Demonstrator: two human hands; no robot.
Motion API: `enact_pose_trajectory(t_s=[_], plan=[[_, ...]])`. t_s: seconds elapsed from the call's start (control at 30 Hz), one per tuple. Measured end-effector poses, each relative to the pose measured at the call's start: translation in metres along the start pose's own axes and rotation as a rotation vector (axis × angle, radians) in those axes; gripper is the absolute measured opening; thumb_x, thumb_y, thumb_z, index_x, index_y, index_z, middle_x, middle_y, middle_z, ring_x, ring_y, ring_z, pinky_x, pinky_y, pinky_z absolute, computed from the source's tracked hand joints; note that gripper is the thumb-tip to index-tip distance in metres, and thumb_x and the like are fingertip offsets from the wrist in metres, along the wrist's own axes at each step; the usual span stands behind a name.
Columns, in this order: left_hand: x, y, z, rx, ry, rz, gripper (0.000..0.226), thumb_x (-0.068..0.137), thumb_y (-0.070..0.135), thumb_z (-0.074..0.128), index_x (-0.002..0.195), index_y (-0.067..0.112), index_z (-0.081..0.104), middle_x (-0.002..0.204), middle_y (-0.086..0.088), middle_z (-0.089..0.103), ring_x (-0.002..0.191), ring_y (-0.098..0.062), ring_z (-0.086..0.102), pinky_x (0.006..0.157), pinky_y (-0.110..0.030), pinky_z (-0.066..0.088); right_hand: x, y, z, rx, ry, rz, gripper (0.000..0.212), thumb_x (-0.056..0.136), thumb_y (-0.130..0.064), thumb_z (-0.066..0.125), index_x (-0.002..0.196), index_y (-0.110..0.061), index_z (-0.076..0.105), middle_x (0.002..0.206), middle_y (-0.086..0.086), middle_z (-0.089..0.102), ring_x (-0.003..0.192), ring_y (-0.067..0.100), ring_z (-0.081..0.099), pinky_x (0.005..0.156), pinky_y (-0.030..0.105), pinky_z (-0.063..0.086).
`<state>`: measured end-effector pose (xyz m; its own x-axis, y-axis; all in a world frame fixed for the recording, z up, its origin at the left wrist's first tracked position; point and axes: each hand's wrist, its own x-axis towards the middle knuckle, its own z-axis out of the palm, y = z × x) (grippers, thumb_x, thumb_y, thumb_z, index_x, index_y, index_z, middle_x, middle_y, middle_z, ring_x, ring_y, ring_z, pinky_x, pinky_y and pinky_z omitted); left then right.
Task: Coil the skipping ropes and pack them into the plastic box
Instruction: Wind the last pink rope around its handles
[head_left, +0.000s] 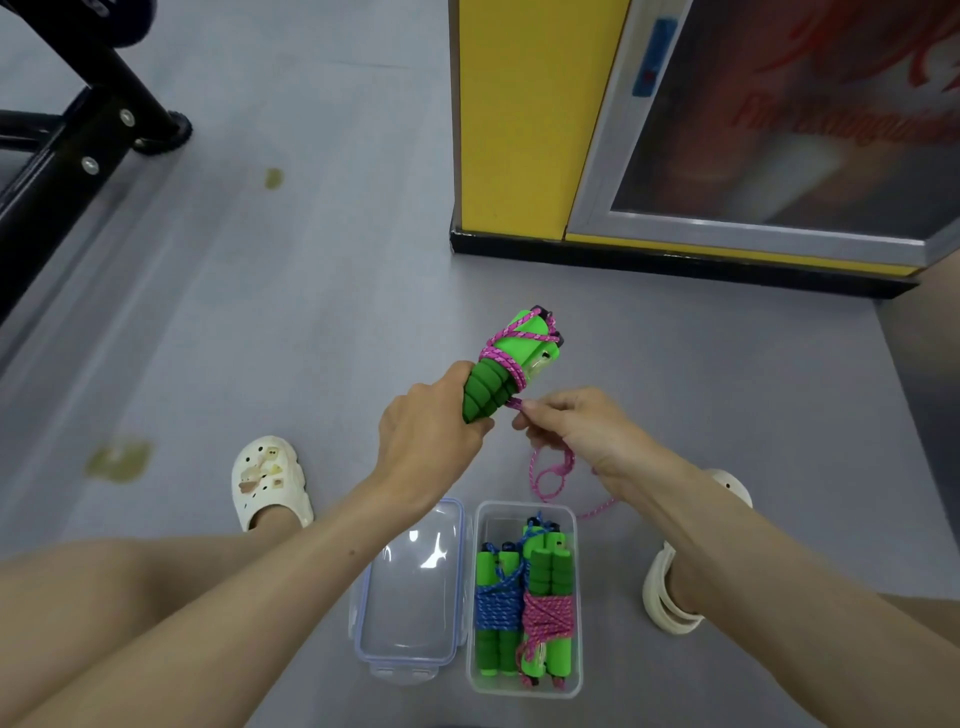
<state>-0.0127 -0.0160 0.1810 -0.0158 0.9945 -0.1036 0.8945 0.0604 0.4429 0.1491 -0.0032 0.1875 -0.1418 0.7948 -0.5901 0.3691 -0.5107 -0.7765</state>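
My left hand (428, 434) grips the green foam handles (498, 382) of a skipping rope, held together and pointing away from me. A few turns of pink cord (501, 358) circle the handles. My right hand (566, 423) pinches that cord just below the handles, and its slack (553, 475) trails down in loops to the floor. The clear plastic box (575, 597) stands on the floor between my feet. Inside lie two coiled ropes with green handles, one wound in blue cord (498, 608), one in pink cord (545, 616).
The box's clear lid (413, 587) with blue clips lies beside it on the left. A yellow cabinet (514, 119) with a glass door stands ahead on the right. A black metal frame (67, 140) crosses the upper left. My feet in white clogs flank the box.
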Motion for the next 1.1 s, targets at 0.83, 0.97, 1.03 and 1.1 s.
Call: enact_pose_trajectory(t_s=[0.83,0.97,1.03,1.1], plan=[[0.009,0.003,-0.01,-0.194,-0.076,-0.074,0.032,0.079,0.032,0.071,0.109,0.025,0.058,0.084,0.0,0.067,0.079,-0.026,0.063,0.064,-0.032,0.046,-0.004,-0.016,-0.008,0.187,0.201,0.053,0.021,0.094,-0.014,0.056,0.085,0.001,0.069,0.049,0.002,0.049,0.033,0.005,0.031,0.036,0.016,0.025],[-0.005,0.006,-0.003,0.296,0.208,0.144,0.054,0.079,0.026,0.072,0.129,0.023,0.051,0.076,-0.004,0.066,0.064,-0.028,0.062,0.051,-0.028,0.028,-0.006,-0.018,0.001,0.31,-0.015,0.039,0.025,0.099,-0.009,0.043,0.096,0.007,0.062,0.057,0.007,0.055,0.034,0.005,0.032,0.038,0.016,0.027],[-0.007,0.003,0.002,0.379,0.286,0.229,0.068,0.057,0.014,0.085,0.122,0.015,0.062,0.057,-0.005,0.058,0.043,-0.025,0.053,0.045,-0.022,0.018,-0.006,-0.019,0.002,0.381,-0.084,0.044,0.026,0.1,-0.005,0.038,0.102,0.011,0.059,0.062,0.008,0.057,0.037,0.005,0.033,0.039,0.016,0.028],[-0.007,-0.002,0.008,0.4,0.349,0.273,0.076,0.05,0.008,0.085,0.122,0.011,0.064,0.056,-0.006,0.056,0.042,-0.023,0.05,0.044,-0.022,0.018,-0.006,-0.02,0.002,0.43,-0.138,0.029,0.022,0.099,-0.004,0.04,0.1,0.009,0.058,0.066,0.009,0.057,0.039,0.005,0.034,0.04,0.016,0.029]])
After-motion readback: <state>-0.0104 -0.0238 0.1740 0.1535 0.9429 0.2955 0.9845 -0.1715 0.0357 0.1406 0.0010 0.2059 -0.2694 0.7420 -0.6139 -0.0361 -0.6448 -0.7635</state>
